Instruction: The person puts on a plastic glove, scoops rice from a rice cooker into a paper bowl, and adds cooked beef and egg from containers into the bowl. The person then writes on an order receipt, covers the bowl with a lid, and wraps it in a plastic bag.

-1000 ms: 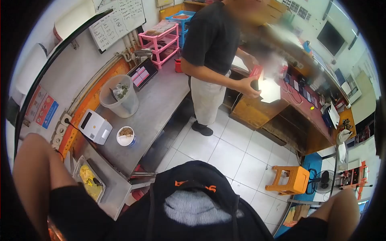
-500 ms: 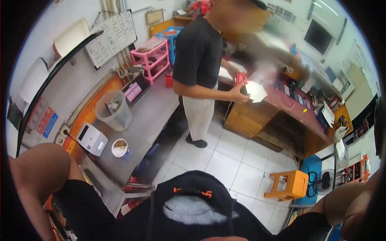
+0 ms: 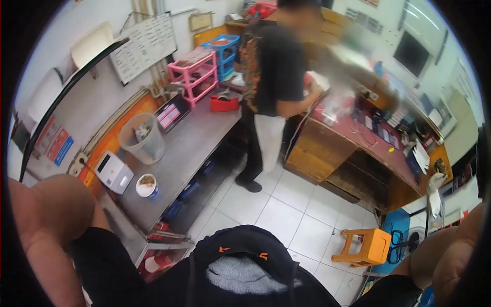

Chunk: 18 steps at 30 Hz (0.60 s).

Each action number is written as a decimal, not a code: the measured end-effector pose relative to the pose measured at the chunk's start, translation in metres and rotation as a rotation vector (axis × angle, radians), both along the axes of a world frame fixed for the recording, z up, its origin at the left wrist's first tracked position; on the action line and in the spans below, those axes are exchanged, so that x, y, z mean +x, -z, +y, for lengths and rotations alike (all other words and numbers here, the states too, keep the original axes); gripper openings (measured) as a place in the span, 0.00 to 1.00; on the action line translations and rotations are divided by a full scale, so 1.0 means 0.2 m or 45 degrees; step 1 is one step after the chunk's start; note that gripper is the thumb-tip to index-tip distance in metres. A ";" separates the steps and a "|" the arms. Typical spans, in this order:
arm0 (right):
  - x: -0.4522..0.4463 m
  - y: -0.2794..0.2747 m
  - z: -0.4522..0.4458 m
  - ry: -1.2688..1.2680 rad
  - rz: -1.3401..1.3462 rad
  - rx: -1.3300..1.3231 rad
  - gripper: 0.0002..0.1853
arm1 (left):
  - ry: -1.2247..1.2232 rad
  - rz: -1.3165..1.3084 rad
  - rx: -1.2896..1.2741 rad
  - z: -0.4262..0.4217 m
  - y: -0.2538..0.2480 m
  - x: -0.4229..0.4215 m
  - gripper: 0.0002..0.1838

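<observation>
Both of my arms are raised, bent at the elbow, at the sides of the head view. The left arm [image 3: 61, 210] fills the lower left edge, and its hand lies outside the picture. At the lower right edge is my right arm [image 3: 452, 261], whose hand is likewise out of sight. Nothing held shows on either side. Below me is my black shirt [image 3: 245, 273] with orange letters and a pale print. Nearest to the left arm stand a white device [image 3: 113, 172] with a small display and a white tub [image 3: 147, 185] with brown contents, both on a metal counter [image 3: 189, 140].
A co-worker in a dark shirt [image 3: 279, 69] stands at the wooden desk [image 3: 319, 151], partly turned away, a white item in hand. Also here are an orange stool [image 3: 363, 247], a clear bucket [image 3: 143, 140], a red tape dispenser [image 3: 224, 104] and a pink rack [image 3: 193, 77].
The co-worker has turned away toward the desk, carrying the white item along. The red tape dispenser on the counter has come into sight. My arms stay raised; the view has shifted slightly.
</observation>
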State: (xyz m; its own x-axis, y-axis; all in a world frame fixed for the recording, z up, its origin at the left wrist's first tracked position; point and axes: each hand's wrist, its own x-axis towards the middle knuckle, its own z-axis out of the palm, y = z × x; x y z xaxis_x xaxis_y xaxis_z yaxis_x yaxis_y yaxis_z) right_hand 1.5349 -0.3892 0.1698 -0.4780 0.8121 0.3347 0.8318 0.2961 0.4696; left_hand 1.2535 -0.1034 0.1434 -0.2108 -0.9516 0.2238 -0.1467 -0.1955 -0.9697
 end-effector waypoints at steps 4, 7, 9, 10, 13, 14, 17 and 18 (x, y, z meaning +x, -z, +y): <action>0.17 0.01 0.09 -0.150 0.109 0.017 0.51 | -0.116 0.119 -0.204 0.19 -0.05 0.07 0.26; 0.39 0.41 0.06 -0.202 0.595 0.368 0.41 | -0.346 0.325 -0.634 0.63 0.14 0.12 0.26; 0.46 0.75 0.22 -0.094 0.934 0.647 0.29 | -0.259 0.204 -1.215 0.87 0.50 0.37 0.23; 0.51 0.96 0.31 -0.058 1.224 0.772 0.27 | -0.485 0.224 -1.411 0.99 0.65 0.40 0.20; 0.75 1.86 0.60 0.654 1.896 0.823 0.18 | -1.087 0.735 -2.065 1.71 1.39 0.45 0.16; 0.77 2.12 0.65 0.850 2.083 0.637 0.16 | -1.227 0.895 -2.282 1.88 1.61 0.43 0.20; 0.65 2.85 0.69 1.396 2.402 -0.008 0.13 | -1.883 0.460 -2.120 2.17 2.15 0.44 0.23; 0.65 3.29 0.58 1.424 2.215 -0.128 0.13 | -1.878 0.464 -2.127 2.24 2.24 0.46 0.23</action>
State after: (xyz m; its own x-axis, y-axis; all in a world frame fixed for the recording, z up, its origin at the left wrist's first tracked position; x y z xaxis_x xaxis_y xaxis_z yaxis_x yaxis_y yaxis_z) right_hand 1.6655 -0.2740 -0.4880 0.8232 0.5038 -0.2617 0.0912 -0.5724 -0.8149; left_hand 1.3458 0.3455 -0.3039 0.4625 0.6645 0.5869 0.7436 -0.6513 0.1514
